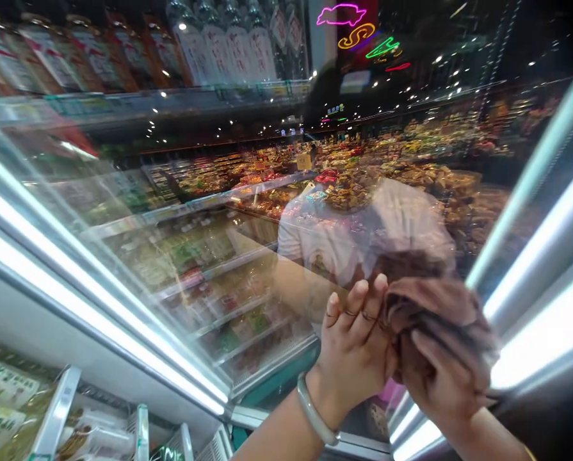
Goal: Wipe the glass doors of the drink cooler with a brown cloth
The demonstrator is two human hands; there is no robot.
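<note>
Left hand (356, 349): at 5 o'clock of the frame, fingers together and straight, palm laid flat against the glass door; empty, thumb side touching the cloth.
Bangle (315, 410): pale grey-green, on the left wrist, at 7 o'clock of the left hand.
Right hand (447, 378): at 3 o'clock of the left hand and touching it, fingers curled over the cloth and pressing it to the glass.
Cloth (435, 314): dark brown, bunched, between right palm and pane, at 12 o'clock of the right hand; blurred by motion.
Glass door (209, 256): pane of a refrigerated display case, filling the middle of the frame; tilted in view, lit strips along its frame at 9 and 3 o'clock.
Reflection (344, 230): person in a white printed T-shirt, at 12 o'clock of both hands, overlaid with mirrored produce displays.
Shelves behind glass (209, 282): packaged goods in rows, blurred, labels unreadable.
Bottles (228, 45): clear with red-and-white labels, on top of the case at 11 o'clock; amber ones just beside, toward 10 o'clock.
Neon signs (358, 29): pink, yellow, green, at 12 o'clock.
Packets (8, 397): green-labelled, in the open case at 8 o'clock.
</note>
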